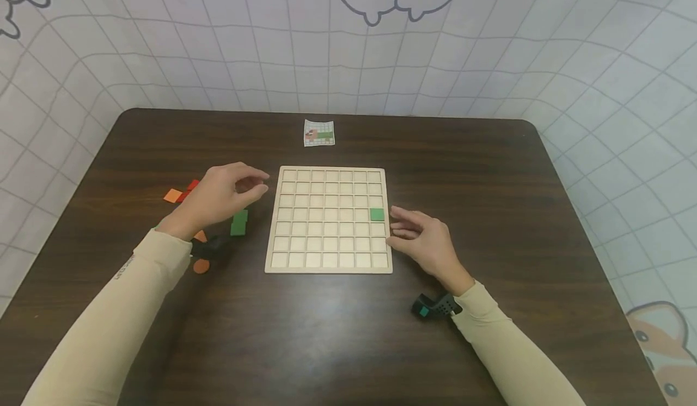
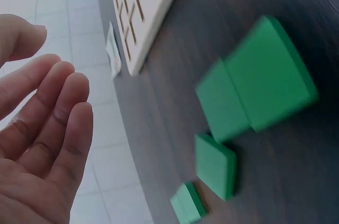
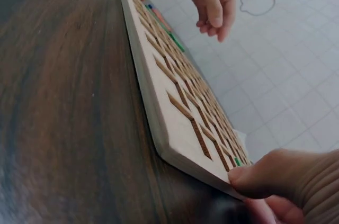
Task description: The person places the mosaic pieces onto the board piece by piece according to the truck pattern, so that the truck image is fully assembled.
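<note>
A pale wooden grid board (image 1: 328,270) lies flat on the table, with one green square tile (image 1: 377,214) in a cell by its right edge. My left hand (image 1: 218,194) hovers beyond the board's left side, fingers loosely bent and nothing held. Below it in the left wrist view are several green tiles (image 2: 270,78), some of them touching. Beside the board's right edge is my right hand (image 1: 427,239), its fingers gently bent. The right wrist view has the thumb (image 3: 254,179) at the board's rim, while most of the other fingers are hidden.
Red and orange square tiles (image 1: 173,195) lie left of my left hand, partly covered by it. A round orange-brown piece (image 1: 201,266) sits near the left wrist. Behind the board is a small printed pattern card (image 1: 319,134). A grid-patterned curtain (image 1: 305,49) surrounds the table.
</note>
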`<action>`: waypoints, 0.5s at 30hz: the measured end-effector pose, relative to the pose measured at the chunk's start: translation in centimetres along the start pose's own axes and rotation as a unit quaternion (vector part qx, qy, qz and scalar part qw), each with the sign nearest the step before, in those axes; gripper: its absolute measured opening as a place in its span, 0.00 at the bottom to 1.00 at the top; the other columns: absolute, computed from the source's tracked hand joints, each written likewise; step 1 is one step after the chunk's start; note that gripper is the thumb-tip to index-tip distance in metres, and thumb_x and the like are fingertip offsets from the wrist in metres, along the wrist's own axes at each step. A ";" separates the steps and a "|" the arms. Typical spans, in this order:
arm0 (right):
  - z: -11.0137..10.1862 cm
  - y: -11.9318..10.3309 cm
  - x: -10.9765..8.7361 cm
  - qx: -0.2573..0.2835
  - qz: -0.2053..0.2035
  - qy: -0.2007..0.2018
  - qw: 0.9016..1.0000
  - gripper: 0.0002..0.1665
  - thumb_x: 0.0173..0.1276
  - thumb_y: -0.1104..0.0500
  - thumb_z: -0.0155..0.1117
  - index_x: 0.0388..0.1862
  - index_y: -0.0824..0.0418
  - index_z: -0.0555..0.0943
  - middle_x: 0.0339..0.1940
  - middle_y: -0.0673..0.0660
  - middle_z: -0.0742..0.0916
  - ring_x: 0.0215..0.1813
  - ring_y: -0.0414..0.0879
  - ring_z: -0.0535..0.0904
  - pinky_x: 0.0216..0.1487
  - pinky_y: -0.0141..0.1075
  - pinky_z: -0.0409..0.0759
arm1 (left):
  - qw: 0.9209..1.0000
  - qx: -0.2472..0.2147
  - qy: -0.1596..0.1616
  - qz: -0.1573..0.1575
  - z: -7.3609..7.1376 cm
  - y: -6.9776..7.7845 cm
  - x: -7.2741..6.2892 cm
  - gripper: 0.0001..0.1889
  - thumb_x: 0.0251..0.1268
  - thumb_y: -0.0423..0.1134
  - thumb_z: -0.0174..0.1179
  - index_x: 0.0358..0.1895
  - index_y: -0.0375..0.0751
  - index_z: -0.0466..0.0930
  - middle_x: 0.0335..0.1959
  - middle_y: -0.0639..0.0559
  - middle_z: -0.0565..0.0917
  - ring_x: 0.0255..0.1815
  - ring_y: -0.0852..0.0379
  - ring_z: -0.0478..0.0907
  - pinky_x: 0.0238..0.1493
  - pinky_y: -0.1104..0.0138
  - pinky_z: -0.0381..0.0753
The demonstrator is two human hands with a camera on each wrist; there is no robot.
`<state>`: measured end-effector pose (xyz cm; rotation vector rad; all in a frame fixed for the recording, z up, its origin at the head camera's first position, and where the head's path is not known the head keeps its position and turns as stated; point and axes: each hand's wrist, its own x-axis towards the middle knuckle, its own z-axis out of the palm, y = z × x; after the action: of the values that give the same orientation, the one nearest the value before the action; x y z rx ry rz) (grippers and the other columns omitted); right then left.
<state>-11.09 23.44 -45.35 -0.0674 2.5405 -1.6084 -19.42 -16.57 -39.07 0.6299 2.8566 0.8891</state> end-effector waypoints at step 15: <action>-0.2 0.6 0.7 0.007 -0.033 -0.033 0.999 0.38 0.61 0.67 0.77 0.72 0.62 0.77 0.60 0.64 0.85 0.60 0.58 0.87 0.55 0.29 0.86 | 0.997 0.012 -0.054 -0.048 -1.3 -2.6 -2.2 0.20 0.74 0.40 0.59 0.65 0.42 0.81 0.58 0.44 0.86 0.55 0.46 0.84 0.58 0.46 0.82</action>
<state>-11.76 23.77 -45.89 -0.2014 2.5029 -1.6192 -18.60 -20.06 -39.56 0.5215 2.7785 0.7819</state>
